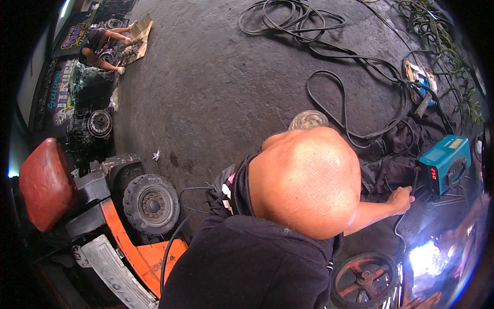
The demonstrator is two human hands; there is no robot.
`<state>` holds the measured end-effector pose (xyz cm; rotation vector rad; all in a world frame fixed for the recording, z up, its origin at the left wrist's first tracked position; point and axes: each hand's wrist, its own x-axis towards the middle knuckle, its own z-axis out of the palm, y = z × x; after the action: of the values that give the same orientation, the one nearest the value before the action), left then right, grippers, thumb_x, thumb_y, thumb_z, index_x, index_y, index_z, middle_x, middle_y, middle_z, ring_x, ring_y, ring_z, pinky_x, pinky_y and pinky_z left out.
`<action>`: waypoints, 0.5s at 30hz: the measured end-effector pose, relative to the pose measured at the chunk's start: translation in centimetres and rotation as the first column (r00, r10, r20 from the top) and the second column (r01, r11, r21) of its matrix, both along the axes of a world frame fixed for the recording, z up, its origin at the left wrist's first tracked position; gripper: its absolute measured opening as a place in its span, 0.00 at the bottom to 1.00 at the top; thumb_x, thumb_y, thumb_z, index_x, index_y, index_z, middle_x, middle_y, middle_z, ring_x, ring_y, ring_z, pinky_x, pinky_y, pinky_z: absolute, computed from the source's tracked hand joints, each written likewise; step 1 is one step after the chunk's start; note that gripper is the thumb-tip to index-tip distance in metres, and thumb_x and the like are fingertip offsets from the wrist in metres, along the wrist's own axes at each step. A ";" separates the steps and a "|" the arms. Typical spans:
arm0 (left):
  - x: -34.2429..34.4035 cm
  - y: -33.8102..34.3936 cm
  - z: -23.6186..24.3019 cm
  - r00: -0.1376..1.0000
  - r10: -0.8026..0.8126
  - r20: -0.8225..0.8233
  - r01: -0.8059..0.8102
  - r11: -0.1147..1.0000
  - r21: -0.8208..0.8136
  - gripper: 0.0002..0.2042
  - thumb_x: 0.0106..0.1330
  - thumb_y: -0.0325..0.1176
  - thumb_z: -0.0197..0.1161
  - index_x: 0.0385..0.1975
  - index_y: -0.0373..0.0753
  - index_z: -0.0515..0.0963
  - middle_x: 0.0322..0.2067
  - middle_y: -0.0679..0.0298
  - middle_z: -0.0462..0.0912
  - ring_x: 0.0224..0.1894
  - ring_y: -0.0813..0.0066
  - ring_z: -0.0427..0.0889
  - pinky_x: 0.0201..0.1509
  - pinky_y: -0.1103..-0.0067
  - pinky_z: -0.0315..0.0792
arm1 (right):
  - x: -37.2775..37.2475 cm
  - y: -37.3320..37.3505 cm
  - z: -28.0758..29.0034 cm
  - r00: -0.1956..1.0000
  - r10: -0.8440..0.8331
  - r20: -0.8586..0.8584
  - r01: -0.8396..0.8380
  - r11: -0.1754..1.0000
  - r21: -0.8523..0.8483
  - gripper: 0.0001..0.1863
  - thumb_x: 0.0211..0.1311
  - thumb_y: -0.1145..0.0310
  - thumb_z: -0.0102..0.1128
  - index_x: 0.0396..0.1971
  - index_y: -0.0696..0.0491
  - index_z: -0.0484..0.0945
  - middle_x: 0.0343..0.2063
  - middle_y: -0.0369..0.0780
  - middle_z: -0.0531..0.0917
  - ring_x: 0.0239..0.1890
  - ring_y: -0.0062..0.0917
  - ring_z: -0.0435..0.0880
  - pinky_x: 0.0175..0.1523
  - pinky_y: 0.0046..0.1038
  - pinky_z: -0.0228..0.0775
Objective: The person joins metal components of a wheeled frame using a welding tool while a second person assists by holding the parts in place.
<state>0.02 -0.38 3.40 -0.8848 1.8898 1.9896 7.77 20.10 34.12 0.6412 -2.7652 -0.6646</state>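
My left forearm reaches out past a bare knee (314, 180) and dark clothing. My left hand (400, 201) is closed around a thin cable (415, 181), in front of a teal welding machine (446, 164) with a lit red display. At the lower right edge, my right hand (423, 301) lies with fingers stretched out, partly cut off. Between the two, a white welding glare (429, 258) washes out whatever is being worked on. Another person's arm (476, 213) comes in from the right edge toward the glare. A rusty spoked wheel (364, 278) lies beside it.
Black cables (355, 56) loop over the dark floor, with dark cloth (396, 141) by the welder. A round pale disc (307, 119) sits beyond the knee. An orange vehicle (149, 262) with a tyre (151, 205) stands left. Farther off, a person (95, 49) handles machine parts.
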 end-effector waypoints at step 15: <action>0.1 -0.5 0.3 1.000 -0.019 0.006 0.019 1.000 0.016 0.11 0.71 0.32 0.62 0.42 0.29 0.77 0.40 0.36 0.83 0.50 0.36 0.82 0.52 0.52 0.74 | -0.7 -3.7 1.5 0.998 -0.017 0.055 0.027 0.982 -0.187 0.25 0.79 0.66 0.49 0.70 0.62 0.68 0.71 0.52 0.68 0.75 0.41 0.64 0.78 0.39 0.56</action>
<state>0.08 -0.90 3.73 -0.8646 1.8698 1.9864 7.07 16.35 35.62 0.5966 -2.8423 -0.3891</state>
